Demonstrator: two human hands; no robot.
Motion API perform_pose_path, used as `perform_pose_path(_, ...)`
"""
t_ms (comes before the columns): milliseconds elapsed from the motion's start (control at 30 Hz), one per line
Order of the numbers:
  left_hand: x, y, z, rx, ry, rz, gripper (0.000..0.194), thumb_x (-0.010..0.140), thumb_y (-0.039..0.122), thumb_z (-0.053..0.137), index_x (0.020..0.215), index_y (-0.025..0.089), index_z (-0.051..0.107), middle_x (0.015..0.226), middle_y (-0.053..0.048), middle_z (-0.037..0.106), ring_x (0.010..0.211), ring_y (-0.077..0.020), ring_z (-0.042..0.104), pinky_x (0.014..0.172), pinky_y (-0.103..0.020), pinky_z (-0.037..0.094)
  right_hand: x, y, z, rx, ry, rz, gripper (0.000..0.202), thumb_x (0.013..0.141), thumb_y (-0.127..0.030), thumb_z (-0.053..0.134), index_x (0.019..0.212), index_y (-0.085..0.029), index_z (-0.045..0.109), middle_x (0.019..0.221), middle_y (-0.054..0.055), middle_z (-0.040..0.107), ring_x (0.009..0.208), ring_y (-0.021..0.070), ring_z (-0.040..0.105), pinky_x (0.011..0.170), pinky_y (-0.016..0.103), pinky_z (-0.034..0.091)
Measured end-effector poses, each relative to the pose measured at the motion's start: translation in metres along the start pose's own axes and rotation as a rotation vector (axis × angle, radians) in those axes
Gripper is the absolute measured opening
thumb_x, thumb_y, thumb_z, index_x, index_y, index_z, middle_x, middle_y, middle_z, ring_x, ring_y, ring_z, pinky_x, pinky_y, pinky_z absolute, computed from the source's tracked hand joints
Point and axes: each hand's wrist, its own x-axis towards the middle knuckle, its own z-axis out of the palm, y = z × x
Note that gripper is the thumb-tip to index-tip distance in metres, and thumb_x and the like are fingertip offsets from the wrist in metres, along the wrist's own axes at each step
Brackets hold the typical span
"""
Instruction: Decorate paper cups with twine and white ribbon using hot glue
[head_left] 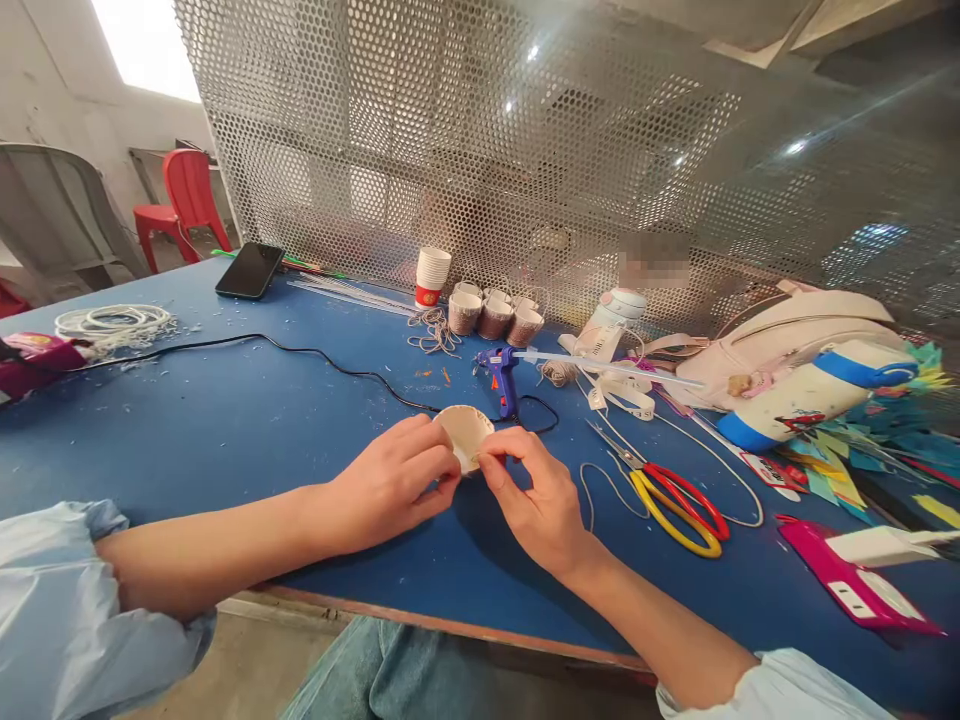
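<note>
A small paper cup (pixel 466 432) is tipped so that its pale inside faces me, above the front part of the blue table. My left hand (pixel 409 468) is closed around the cup's left side. At the right of its rim, my right hand (pixel 529 490) pinches with thumb and forefinger; whether anything thin sits between those fingertips is too small to tell. Just behind the cup stands a blue glue gun (pixel 502 375) with a long clear glue stick in its back. To the right lie scissors (pixel 667 495) with one red and one yellow handle, blades apart.
Several cord-wrapped cups (pixel 495 315) stand near the mesh screen beside a stack of paper cups (pixel 433 275). A black cable (pixel 322 352) crosses the table (pixel 187 440). A phone (pixel 250 270), coiled white cord (pixel 112 325), a bottle (pixel 814 395) and a pink power strip (pixel 862 585) lie around.
</note>
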Motion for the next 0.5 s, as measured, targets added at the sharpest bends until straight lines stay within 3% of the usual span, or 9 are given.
perform_pose_path(167, -0.003, -0.002, -0.003, 0.077, -0.017, 0.100, 0.009, 0.091, 0.011, 0.052, 0.085, 0.016, 0.058, 0.079, -0.005, 0.059, 0.074, -0.0163, 0.052, 0.069, -0.028, 0.046, 0.004, 0.004, -0.004, 0.056, -0.061, 0.012, 0.008, 0.092, -0.014, 0.055, 0.094, -0.022, 0.059, 0.080, -0.001, 0.062, 0.069, 0.0116, 0.058, 0.067, 0.024, 0.050)
perform_pose_path(300, -0.005, -0.004, -0.005, 0.133, -0.024, 0.168, 0.008, 0.091, 0.011, 0.052, 0.088, 0.014, 0.058, 0.077, -0.005, 0.058, 0.072, -0.0171, 0.049, 0.066, -0.029, 0.046, 0.007, 0.004, -0.010, 0.098, -0.156, -0.066, 0.017, 0.089, -0.011, 0.057, 0.102, -0.020, 0.062, 0.093, 0.005, 0.063, 0.075, 0.0129, 0.060, 0.068, 0.026, 0.053)
perform_pose_path(500, -0.006, -0.002, -0.009, 0.248, -0.064, 0.308, 0.013, 0.093, 0.011, 0.047, 0.089, 0.014, 0.059, 0.077, -0.006, 0.059, 0.073, -0.0169, 0.052, 0.068, -0.031, 0.047, 0.006, -0.002, -0.014, 0.027, -0.167, -0.062, 0.013, 0.092, -0.011, 0.055, 0.091, -0.020, 0.065, 0.090, 0.005, 0.064, 0.084, 0.0151, 0.063, 0.074, 0.030, 0.052)
